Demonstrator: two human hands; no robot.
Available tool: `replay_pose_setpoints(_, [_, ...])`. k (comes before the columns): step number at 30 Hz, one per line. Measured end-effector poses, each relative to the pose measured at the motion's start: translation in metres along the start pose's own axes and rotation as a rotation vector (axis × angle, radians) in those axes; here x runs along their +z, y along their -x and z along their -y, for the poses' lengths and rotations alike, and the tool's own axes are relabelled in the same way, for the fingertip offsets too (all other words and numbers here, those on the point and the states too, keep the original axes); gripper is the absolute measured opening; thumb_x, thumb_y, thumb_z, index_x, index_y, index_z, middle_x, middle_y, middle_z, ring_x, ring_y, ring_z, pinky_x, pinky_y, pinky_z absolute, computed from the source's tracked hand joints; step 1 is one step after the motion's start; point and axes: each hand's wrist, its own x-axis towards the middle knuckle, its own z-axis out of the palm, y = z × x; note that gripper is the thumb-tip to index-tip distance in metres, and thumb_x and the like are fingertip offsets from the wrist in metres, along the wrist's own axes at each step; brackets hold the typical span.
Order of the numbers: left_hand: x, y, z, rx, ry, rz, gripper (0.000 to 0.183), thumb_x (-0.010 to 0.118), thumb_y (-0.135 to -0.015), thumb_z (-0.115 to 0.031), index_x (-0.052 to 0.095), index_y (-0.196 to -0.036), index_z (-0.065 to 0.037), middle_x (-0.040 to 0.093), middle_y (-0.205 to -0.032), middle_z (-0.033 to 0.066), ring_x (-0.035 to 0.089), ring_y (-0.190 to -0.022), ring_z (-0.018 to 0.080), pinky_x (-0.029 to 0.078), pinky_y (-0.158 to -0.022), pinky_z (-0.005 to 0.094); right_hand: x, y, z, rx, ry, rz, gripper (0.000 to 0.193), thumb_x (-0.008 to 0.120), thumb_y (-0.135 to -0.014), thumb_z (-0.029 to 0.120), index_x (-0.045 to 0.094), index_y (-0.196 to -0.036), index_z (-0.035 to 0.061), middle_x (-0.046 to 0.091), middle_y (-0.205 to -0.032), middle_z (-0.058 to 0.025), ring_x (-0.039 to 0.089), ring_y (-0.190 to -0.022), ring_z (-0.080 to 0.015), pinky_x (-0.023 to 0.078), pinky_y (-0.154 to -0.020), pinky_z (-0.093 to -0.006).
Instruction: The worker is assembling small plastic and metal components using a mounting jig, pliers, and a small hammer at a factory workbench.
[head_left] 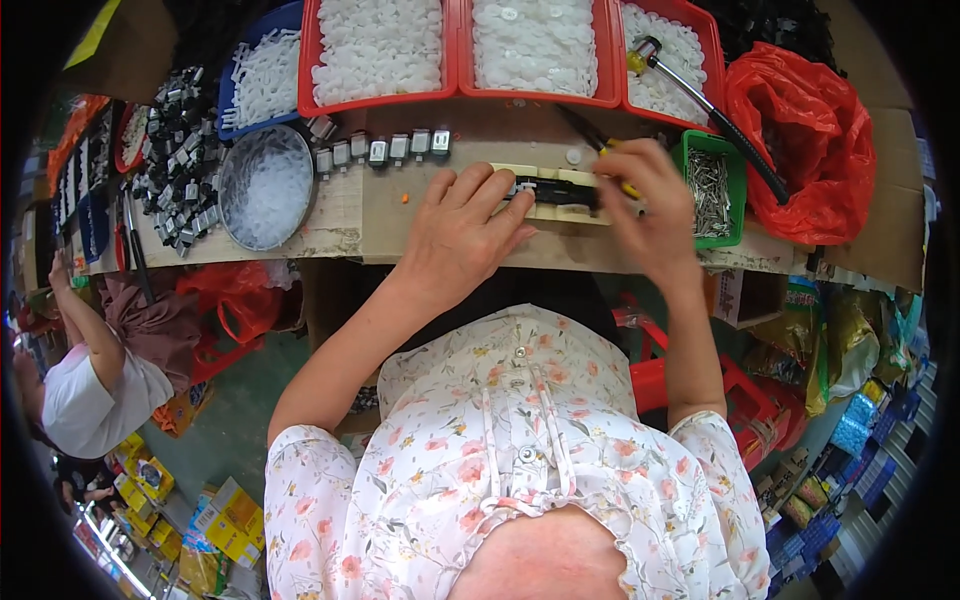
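My left hand [460,225] is closed over the left end of a long black plastic part [565,192], its fingertips pressing by a small white piece [527,186]. The part lies in a cream-coloured block [545,212] at the table's front edge. Over the block's right end, my right hand [652,205] is curled and slightly blurred; its fingers are drawn together, and what they hold is unclear. Beside those fingers a yellow-and-black handle [629,189] shows in part. Just beyond, a dark tool with yellow on its handle [585,128] points away from me.
Red trays [460,60] of white plastic pieces line the back. A green box [738,200] of metal pins or screws stands right, near a red plastic bag [800,150] and a black-shafted tool [735,135]. Leftward are a round bowl [228,190] and several metal-and-black parts [378,152]. Another person [95,390] sits far left.
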Motion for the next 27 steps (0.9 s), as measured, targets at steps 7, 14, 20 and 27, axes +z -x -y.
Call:
replay_pose_setpoints(7, [-0.016,-0.043,0.021,-0.08,0.314,0.021,0.019,0.076,-0.079,-0.015,0.069,-0.093,-0.003,0.061,-0.095,0.0111,0.057,-0.096,0.0298,0.047,-0.081,0.0409,-0.068,0.035,-0.057,0.348,0.412,-0.077,0.017,0.066,-0.09,0.002,0.067,-0.107,-0.0004,0.059,-0.091,-0.0127,0.062,-0.077,-0.0245,0.049,-0.07,-0.0347])
replay_pose_setpoints(14, [-0.006,-0.11,0.07,-0.009,-0.062,-0.101,0.01,0.074,-0.075,-0.006,0.072,-0.084,-0.003,0.065,-0.089,0.0139,0.06,-0.093,0.0342,0.05,-0.082,0.0444,-0.062,0.041,-0.072,0.306,0.418,-0.061,0.013,0.066,-0.09,0.006,0.068,-0.101,-0.0017,0.058,-0.087,-0.0145,0.059,-0.071,-0.0292,0.045,-0.065,-0.038])
replay_pose_setpoints(20, [0.0,-0.131,0.087,0.02,-0.109,0.063,0.009,0.075,-0.071,-0.004,0.073,-0.079,-0.001,0.068,-0.082,0.015,0.062,-0.091,0.0342,0.051,-0.081,0.0436,-0.06,0.038,-0.075,0.348,0.371,-0.093,0.011,0.067,-0.089,0.007,0.068,-0.097,-0.0012,0.06,-0.087,-0.0151,0.06,-0.073,-0.0319,0.046,-0.066,-0.0388])
replay_pose_setpoints(27, [-0.01,-0.132,0.095,0.031,0.019,0.132,0.011,0.074,-0.07,-0.001,0.072,-0.08,0.002,0.067,-0.078,0.019,0.064,-0.087,0.0351,0.051,-0.076,0.044,-0.056,0.032,-0.076,0.415,0.327,-0.126,0.013,0.07,-0.087,0.008,0.069,-0.095,-0.0019,0.063,-0.084,-0.0123,0.06,-0.069,-0.0241,0.046,-0.065,-0.0357])
